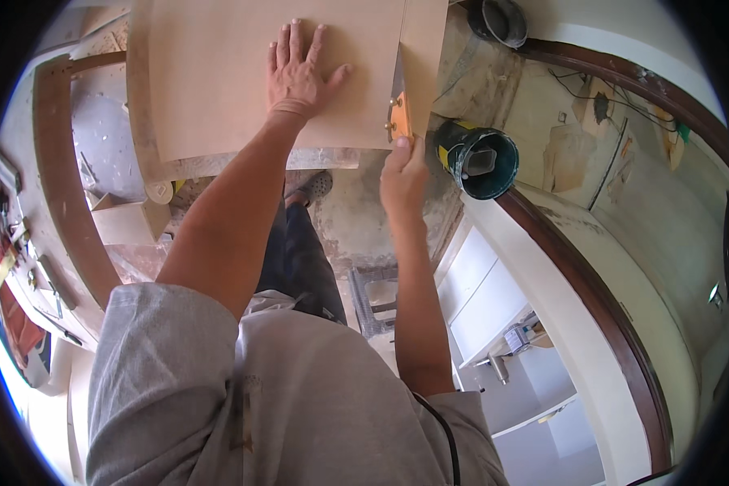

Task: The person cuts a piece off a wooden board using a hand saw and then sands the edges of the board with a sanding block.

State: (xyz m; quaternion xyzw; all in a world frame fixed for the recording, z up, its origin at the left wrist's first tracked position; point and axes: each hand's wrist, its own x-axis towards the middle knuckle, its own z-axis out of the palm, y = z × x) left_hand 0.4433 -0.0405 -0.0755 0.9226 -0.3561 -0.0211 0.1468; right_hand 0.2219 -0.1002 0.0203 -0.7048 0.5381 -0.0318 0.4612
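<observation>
A large tan board lies in front of me, with a long straight cut line near its right side. My left hand rests flat on it, palm down and fingers spread. My right hand is closed around the lower end of the orange-brown wooden handle of a handsaw, just beyond the board's near edge. Two brass-coloured bolts show on the handle. The saw's narrow blade points away from me along the cut line; its far part and teeth are hard to make out.
A dark green bucket with a grey object inside stands right of the saw, and a black bucket sits farther off. A grey plastic stool is near my legs. White cabinets stand lower right; an open box is at left.
</observation>
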